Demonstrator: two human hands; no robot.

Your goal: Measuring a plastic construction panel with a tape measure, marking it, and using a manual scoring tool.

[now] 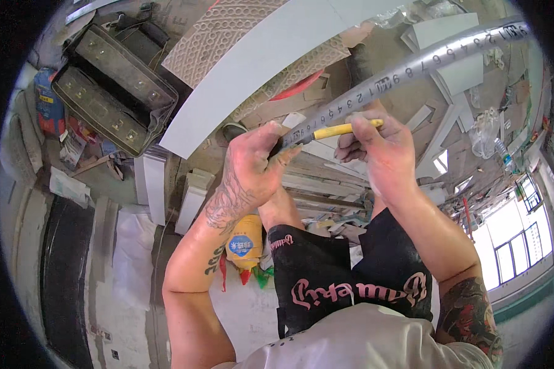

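My left hand (255,157) is closed around the near end of a silver tape measure blade (406,72). From there the blade stretches up and to the right, its printed scale facing me, and leaves the picture at the far right. In my right hand (389,150) is a yellow pencil-like marker (345,130), pinched between thumb and fingers. Its dark tip points left and meets or nearly meets the blade beside my left thumb; whether they touch, I cannot tell. Beyond the blade lies a long white panel (228,86), curved by the lens.
A worn dark tool bag (89,101) gapes at the upper left, beside a blue bag (49,107). Tan boards with a patterned surface (218,43) lie around the white panel. Below my left forearm stands a yellow sack (244,240). Offcuts and clear plastic (487,130) litter the right.
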